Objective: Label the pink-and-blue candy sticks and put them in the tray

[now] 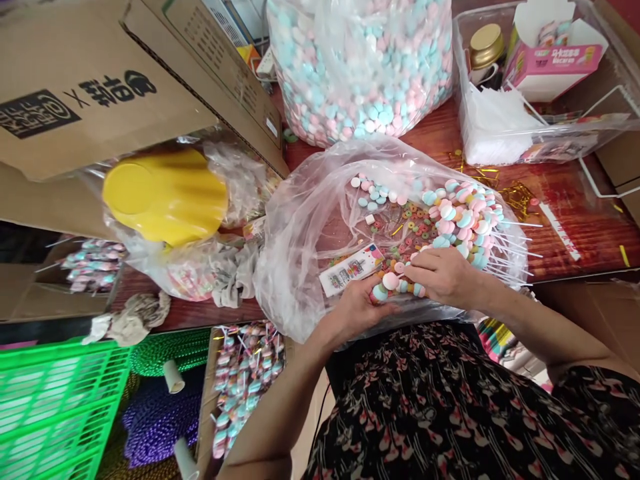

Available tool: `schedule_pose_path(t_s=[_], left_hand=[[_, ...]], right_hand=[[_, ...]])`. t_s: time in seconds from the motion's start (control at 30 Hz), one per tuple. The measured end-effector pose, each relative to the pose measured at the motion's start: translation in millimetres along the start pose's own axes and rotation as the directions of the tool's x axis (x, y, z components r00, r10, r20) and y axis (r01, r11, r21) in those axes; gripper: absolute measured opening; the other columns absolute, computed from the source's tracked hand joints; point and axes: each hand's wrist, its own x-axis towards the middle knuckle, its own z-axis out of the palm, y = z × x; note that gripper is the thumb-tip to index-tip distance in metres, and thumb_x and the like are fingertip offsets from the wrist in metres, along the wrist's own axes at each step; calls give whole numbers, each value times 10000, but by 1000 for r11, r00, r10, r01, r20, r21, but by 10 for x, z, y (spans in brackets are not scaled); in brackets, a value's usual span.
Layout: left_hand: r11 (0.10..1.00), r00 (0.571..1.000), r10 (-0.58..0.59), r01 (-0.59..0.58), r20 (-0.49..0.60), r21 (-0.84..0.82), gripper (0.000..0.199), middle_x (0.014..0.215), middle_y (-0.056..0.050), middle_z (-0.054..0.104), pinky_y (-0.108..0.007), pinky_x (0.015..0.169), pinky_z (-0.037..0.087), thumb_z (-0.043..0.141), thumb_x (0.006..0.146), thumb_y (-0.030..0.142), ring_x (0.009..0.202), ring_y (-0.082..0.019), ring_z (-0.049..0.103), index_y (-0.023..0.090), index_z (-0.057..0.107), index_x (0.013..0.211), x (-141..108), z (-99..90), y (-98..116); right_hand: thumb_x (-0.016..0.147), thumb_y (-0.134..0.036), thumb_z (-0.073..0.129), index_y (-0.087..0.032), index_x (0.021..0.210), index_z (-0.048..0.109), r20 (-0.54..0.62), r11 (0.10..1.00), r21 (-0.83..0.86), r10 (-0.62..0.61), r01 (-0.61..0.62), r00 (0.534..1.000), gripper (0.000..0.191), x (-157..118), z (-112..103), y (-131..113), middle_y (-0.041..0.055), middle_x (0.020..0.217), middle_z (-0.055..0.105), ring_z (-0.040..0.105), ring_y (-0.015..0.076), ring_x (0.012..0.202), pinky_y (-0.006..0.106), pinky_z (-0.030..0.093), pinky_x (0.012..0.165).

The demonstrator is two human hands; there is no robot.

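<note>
Left hand (361,308): is gripping one end of a candy row (391,281).
Right hand (443,277): is pinching at its other end.
Candy row: is sitting over plastic sheeting (290,253) by the desk's (595,220) near edge.
Candy sticks (467,217): are lying heaped toward the desk's right edge.

The candies (391,281) were pink, pale-blue and orange rounds, set in a row. The row extended from the left hand (356,308) toward the right hand (445,277), whose fingertips gripped a pink disc (399,267).
</note>
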Motion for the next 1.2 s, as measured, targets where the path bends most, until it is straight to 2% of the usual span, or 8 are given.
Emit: schedule_pose_path(t_s=[0.2,0.47,0.53,0.6,0.73,0.87,1.03,1.2], left_hand=[[994,995,-14,24,94,-106,332,702,37,539,-217,588,386,842,641,344,661,-114,454,161,568,687,64,9,65],[994,999,-36,35,6,105,183,615,63,517,-209,535,331,726,626,188,576,-91,421,170,569,719,148,114,103],[987,1000,4,-3,-7,159,135,631,40,562,-229,554,365,671,633,134,584,-107,467,169,592,737,170,142,156],[987,999,50,-47,-13,154,250,725,1,640,-259,629,438,687,632,129,655,-142,548,160,651,878,164,98,209],[992,998,35,-29,45,-121,779,977,-46,716,-323,809,515,843,624,311,871,-207,643,185,562,1339,42,-177,209],[832,978,-162,207,131,-514,441,901,-74,738,-275,641,512,736,780,485,732,-175,648,173,737,1091,-79,-282,36],[720,938,-331,182,-100,-670,354,666,-9,666,-240,550,465,814,689,478,560,-113,553,163,751,838,-118,49,-101],[635,945,-324,183,-44,-751,374,622,20,617,-201,502,409,808,696,488,502,-73,500,147,672,769,-226,390,-102]], right_hand=[[969,-115,421,-159,856,607,17,994,29,-106,106,994,223,51,11,-80,32,762,573,483,148,713,296,339,656],[944,-101,412,-153,877,632,76,994,89,-67,60,995,236,8,281,-309,45,770,607,505,164,716,302,357,636],[927,-107,437,-157,822,630,83,991,109,-90,80,992,225,23,352,-324,51,775,615,508,165,726,304,363,646],[918,-123,468,-160,785,630,48,988,118,-102,96,994,213,45,365,-300,51,776,617,505,161,724,301,362,653],[950,-196,498,-184,868,669,-51,997,79,-9,13,999,190,84,208,-162,30,767,608,494,147,703,290,344,644],[965,-162,462,-200,934,678,-38,980,197,38,-30,999,221,135,15,-20,28,809,620,518,132,723,263,367,642],[951,-102,429,-174,1017,625,37,827,528,204,-192,978,219,142,3,-66,46,892,636,567,135,810,261,454,717],[933,-93,419,-187,945,576,39,744,593,353,-306,935,184,62,269,-415,21,813,610,552,133,740,251,455,678]])
